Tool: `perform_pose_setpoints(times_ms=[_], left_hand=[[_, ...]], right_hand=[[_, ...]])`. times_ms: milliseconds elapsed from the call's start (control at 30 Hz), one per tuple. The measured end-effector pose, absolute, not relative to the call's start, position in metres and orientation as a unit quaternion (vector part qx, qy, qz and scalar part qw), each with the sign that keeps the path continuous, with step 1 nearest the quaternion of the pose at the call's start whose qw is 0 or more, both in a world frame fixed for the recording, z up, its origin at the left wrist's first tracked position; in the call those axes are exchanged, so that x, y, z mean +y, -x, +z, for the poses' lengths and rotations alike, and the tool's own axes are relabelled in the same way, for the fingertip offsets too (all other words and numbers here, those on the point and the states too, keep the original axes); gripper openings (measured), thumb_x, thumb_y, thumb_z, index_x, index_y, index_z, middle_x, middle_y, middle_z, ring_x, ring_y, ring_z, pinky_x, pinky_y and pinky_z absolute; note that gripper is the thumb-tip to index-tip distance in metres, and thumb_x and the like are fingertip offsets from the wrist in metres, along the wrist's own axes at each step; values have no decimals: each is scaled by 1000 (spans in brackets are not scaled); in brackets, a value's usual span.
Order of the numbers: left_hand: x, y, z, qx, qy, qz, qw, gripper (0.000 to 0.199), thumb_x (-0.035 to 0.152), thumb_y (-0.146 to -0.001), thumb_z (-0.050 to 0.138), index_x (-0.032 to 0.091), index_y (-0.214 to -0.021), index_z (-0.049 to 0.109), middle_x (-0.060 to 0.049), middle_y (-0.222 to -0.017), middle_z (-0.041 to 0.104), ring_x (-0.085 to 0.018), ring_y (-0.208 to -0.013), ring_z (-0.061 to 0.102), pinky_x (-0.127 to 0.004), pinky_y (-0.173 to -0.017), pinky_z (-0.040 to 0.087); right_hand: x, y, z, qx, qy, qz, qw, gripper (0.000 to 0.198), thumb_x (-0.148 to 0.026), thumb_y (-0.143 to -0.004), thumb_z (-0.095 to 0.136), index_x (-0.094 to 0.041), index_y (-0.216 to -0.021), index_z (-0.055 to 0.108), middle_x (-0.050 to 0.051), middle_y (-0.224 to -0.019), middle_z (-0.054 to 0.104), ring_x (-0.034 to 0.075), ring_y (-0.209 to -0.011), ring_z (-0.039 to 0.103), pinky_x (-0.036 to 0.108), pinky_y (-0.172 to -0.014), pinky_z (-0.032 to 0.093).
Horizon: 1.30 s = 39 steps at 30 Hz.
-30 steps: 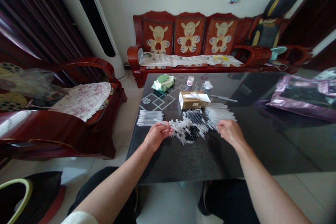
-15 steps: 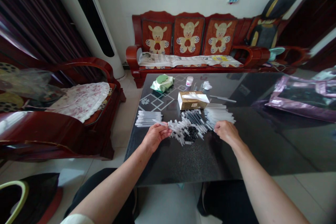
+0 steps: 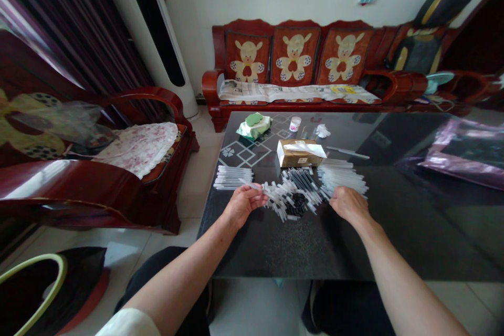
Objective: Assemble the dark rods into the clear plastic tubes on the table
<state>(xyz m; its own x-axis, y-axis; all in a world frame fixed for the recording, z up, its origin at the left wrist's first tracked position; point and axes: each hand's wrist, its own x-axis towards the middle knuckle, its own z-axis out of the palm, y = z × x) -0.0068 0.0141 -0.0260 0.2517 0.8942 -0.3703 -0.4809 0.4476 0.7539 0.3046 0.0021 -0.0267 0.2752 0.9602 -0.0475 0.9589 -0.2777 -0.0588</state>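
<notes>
My left hand (image 3: pixel 247 203) is closed in a pinch on a slim whitish pen barrel (image 3: pixel 248 184), held over the left edge of a heap of clear-white pen caps (image 3: pixel 279 200). My right hand (image 3: pixel 349 205) has its fingers drawn together at the near edge of a pile of frosted pen barrels (image 3: pixel 342 176); whatever is in its fingertips is hidden. Between the hands lie small black plugs (image 3: pixel 297 205) and a bundle of dark pen refills (image 3: pixel 302 178). A neat row of whitish pens (image 3: pixel 233 177) rests beyond my left hand.
Behind the pen parts stands a tissue box (image 3: pixel 301 155) on the dark glossy table (image 3: pixel 275 254). Farther back are a green wipes pack (image 3: pixel 254 126), a small white tub (image 3: pixel 295 124), a crumpled tissue (image 3: pixel 323 130) and a loose tube (image 3: pixel 347 153). A purple plastic bag (image 3: pixel 464 155) lies right.
The camera view has turned slightly left, so everything sits farther right in the picture. My left hand keeps its pinch; my right hand stays by the frosted barrels with little visible change.
</notes>
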Motion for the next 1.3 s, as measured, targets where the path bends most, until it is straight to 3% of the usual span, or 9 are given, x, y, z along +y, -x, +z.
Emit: perform_pose_setpoints(times_ms=[67,167,300,600,1300], left_hand=[[14,7,-27,401,-257,459,750,11,8,-74,64,10,-83,60,-8,-68,69,-15,-61,69,-23,-61,57],[14,5,-27,400,-259,458,751,10,8,-74,64,10,-83,60,-8,-68,69,-15,-62,69,-23,-60,57],[10,1,-27,391,-263,457,754,11,8,-74,64,10,-84,60,-8,-68,69,-16,-62,69,-23,-60,57],[9,-3,-31,384,-272,461,753,16,10,-71,68,11,-86,60,-7,-70,69,-16,-64,69,-24,-63,57],[8,-3,-37,374,-319,462,738,23,15,-70,74,11,-88,61,-7,-72,69,-15,-65,68,-24,-64,56]], right_hand=[[1,-299,-24,-607,780,104,117,11,-23,-69,56,-17,-70,65,13,-71,70,28,-73,69,31,-60,46],[-5,-277,-20,-587,677,320,307,10,-28,-70,59,-18,-73,59,3,-58,64,21,-57,66,28,-54,49],[-18,-231,-18,-560,542,486,396,21,-33,-69,69,-16,-77,59,1,-62,64,17,-54,65,28,-53,53],[-25,-191,-25,-545,509,501,438,23,-33,-70,72,-16,-80,61,1,-65,64,15,-55,64,27,-54,54],[-26,-187,-30,-564,510,478,440,18,-31,-70,70,-18,-78,62,0,-63,65,16,-55,63,27,-55,53]])
